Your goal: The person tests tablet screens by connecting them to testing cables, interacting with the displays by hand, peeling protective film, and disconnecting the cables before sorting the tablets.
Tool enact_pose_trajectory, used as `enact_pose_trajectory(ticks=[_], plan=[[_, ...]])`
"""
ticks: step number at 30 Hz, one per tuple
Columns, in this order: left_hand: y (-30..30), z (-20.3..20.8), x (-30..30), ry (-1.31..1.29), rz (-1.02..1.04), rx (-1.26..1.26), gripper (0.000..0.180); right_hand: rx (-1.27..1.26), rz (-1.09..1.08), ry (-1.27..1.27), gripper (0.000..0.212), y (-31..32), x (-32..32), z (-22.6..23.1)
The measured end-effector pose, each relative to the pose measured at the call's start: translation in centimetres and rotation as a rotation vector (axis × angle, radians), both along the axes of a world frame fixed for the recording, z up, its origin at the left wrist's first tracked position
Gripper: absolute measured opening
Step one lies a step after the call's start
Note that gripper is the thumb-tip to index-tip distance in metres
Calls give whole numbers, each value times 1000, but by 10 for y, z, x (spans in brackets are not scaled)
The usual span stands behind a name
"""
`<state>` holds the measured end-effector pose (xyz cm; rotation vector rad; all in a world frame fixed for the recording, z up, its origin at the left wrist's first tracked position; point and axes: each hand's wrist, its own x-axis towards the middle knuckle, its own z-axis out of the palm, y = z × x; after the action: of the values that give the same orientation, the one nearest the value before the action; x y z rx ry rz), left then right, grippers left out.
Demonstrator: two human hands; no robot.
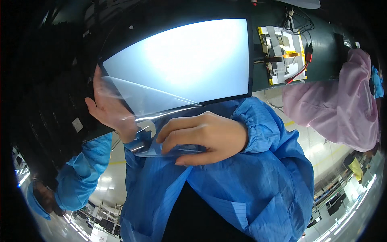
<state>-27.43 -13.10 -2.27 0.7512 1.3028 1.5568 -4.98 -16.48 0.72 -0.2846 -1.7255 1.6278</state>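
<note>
A lit display panel (217,56) with a white screen and black border lies tilted at the table's near edge. My left hand (107,99) holds its left edge from the side, thumb sticking out and some fingers hidden by the panel. A clear plastic film (161,99) covers the panel's lower left corner and bends back toward me, past my left wrist. My right hand (201,135) is in front of the panel's near edge, above my lap. Its fingers curl down over the loose part of the film, with the thumb beneath; the exact grip is partly hidden.
To the panel's right lies a taped circuit board (282,54) with a red connector cable (298,74) and black wires (300,26). A person in a pink sleeve (350,105) is at the right. Another in a blue sleeve (86,169) is at the left. The dark table (322,44) extends both ways.
</note>
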Motion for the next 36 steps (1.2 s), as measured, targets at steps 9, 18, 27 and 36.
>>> enact_pose_trajectory(ticks=[9,18,27,36], plan=[[2,5,13,98,54,-32,78,19,19,-21,25,-3,2,5],[6,3,13,510,-81,-165,57,121,-238,-190,22,7,22,17],[10,3,-4,924,8,82,17,470,-807,-599,30,22,61,46],[-35,60,31,884,-562,440,11,542,-653,-699,44,15,16,37]])
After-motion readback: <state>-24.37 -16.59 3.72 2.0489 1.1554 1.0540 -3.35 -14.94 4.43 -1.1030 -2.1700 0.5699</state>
